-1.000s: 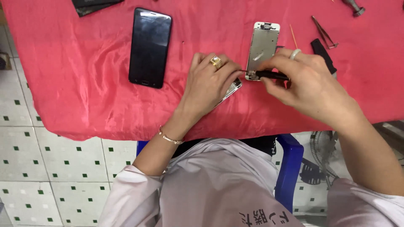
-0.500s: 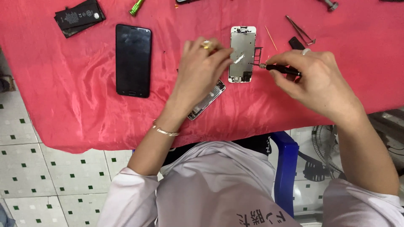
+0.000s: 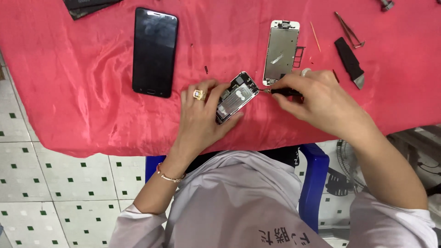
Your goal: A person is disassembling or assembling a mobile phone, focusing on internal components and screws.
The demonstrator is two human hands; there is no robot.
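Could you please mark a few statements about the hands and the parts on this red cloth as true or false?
1. The left hand holds the opened phone body. True.
2. The right hand holds tweezers. False: it holds a screwdriver; the tweezers lie untouched on the cloth.
3. The black phone lies face up, left of the hands. True.
4. The screen panel rests on the black phone. False: they lie well apart.
5. The screwdriver tip meets the phone body's edge. True.

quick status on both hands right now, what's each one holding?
Left hand: closed on the opened phone body, steadying it on the red cloth.
Right hand: fingers pinched on a small screwdriver, tip at the phone body's upper edge.
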